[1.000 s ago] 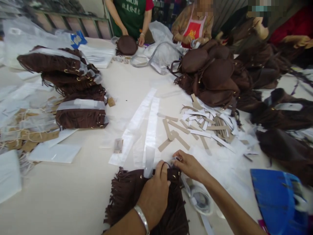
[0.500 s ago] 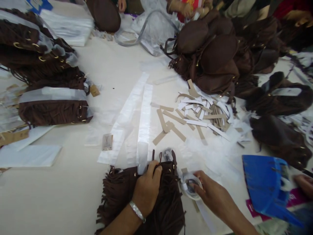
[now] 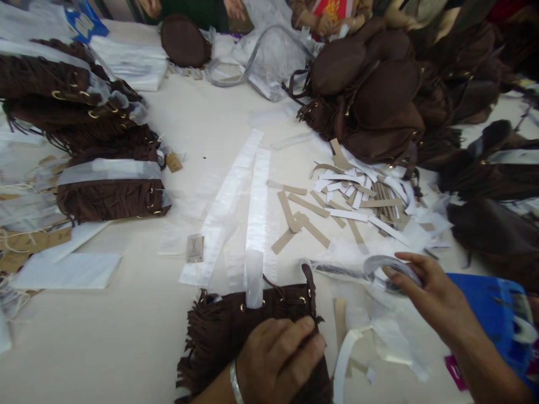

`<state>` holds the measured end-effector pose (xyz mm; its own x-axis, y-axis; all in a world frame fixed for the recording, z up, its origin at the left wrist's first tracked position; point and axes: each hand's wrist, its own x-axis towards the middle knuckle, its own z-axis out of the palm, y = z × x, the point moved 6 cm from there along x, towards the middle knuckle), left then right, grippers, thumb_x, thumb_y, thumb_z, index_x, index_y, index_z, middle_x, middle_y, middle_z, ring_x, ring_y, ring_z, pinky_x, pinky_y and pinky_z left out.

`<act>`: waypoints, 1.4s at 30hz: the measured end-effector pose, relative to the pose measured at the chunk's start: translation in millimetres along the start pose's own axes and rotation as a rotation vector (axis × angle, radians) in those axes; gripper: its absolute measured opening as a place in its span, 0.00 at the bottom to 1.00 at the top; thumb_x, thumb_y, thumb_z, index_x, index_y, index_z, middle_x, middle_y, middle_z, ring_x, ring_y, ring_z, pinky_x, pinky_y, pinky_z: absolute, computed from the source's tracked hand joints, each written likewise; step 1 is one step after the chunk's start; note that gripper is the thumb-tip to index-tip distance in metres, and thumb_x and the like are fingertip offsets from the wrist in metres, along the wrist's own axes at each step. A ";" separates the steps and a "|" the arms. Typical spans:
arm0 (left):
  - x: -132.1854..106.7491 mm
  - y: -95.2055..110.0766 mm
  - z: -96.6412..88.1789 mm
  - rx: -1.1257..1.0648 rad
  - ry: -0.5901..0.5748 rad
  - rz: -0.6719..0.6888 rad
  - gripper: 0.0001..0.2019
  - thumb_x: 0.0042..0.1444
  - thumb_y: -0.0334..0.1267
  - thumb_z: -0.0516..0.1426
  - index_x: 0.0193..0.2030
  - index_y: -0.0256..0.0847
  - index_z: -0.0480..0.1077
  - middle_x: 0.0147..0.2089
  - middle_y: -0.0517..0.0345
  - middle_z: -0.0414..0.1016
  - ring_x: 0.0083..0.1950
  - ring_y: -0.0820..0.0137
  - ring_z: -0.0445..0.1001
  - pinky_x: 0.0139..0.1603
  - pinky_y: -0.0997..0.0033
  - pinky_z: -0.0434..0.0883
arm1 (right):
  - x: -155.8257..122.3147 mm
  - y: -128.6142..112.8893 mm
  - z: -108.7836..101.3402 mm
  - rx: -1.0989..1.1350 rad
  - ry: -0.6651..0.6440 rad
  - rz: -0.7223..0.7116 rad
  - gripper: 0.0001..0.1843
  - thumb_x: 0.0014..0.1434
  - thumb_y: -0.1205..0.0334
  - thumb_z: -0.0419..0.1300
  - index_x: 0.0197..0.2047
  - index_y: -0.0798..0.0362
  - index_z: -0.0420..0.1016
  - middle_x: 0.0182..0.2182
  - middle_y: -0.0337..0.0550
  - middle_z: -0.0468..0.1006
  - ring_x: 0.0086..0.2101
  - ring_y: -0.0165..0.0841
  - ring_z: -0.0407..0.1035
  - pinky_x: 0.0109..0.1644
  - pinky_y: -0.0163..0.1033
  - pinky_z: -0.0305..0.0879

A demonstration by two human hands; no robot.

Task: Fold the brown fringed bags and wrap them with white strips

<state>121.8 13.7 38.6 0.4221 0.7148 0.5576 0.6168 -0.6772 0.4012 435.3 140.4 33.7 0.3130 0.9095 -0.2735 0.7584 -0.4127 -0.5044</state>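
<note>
fringed brown bag (image 3: 210,342) on a pale desk (image 3: 138,336), at the lower middle of the view, its gold-eyeleted top edge facing away from the wearer. the left hand (image 3: 280,359), with a silver bracelet (image 3: 236,382) at the wrist, lies over the right part of the bag; its fingers are close together and bent, and whether they pinch any of the fabric cannot be told. the right hand (image 3: 438,297), to the right of the bag, pinches a roll of tape (image 3: 374,268) between thumb and fingers, with a clear strip (image 3: 341,270) running from the roll to the strap end at the bag's upper right corner. a translucent band (image 3: 254,280) lies across the middle of the top edge. beyond the bag are long white strips (image 3: 257,207) and a small card (image 3: 195,248); to their right, a scatter of tan and white paper pieces (image 3: 357,196) lies in front of a heap of brown bags (image 3: 387,95). at left, banded bags (image 3: 112,196) are stacked; at right, a blue plastic object (image 3: 490,297) is partly covered by the right forearm.
</note>
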 end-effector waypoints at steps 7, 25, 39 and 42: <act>-5.9 -31.9 35.7 0.366 -0.324 -0.574 0.29 0.64 0.35 0.51 0.70 0.30 0.49 0.62 0.36 0.68 0.48 0.64 0.79 0.31 0.74 0.78 | 12.5 -13.8 13.1 0.416 0.006 0.069 0.34 0.44 0.48 0.71 0.54 0.42 0.68 0.45 0.42 0.78 0.42 0.37 0.76 0.37 0.32 0.73; -0.3 6.7 28.0 -0.036 -0.221 0.112 0.12 0.61 0.37 0.55 0.51 0.42 0.72 0.53 0.53 0.78 0.34 0.72 0.74 0.29 0.70 0.72 | 8.7 -38.3 13.1 0.533 0.031 0.024 0.29 0.45 0.53 0.71 0.51 0.47 0.70 0.42 0.43 0.78 0.39 0.36 0.74 0.39 0.36 0.71; -5.5 -37.8 44.0 0.401 -0.434 -0.525 0.34 0.50 0.17 0.51 0.66 0.28 0.56 0.60 0.39 0.70 0.31 0.72 0.78 0.24 0.77 0.75 | 38.5 -56.8 7.7 0.547 -0.290 -0.185 0.32 0.48 0.59 0.69 0.55 0.43 0.64 0.50 0.46 0.74 0.45 0.36 0.71 0.46 0.37 0.67; -7.4 -35.8 41.1 0.396 -0.390 -0.524 0.31 0.50 0.18 0.53 0.64 0.31 0.61 0.55 0.43 0.73 0.29 0.73 0.77 0.21 0.77 0.73 | 48.3 -75.9 1.8 0.527 -0.198 -0.296 0.26 0.50 0.58 0.68 0.52 0.46 0.67 0.48 0.46 0.75 0.46 0.34 0.71 0.48 0.38 0.66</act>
<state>124.0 39.9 -9.8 0.1676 0.9851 0.0399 0.9621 -0.1722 0.2113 391.9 215.5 57.3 -0.0172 0.9832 -0.1815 0.3977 -0.1598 -0.9035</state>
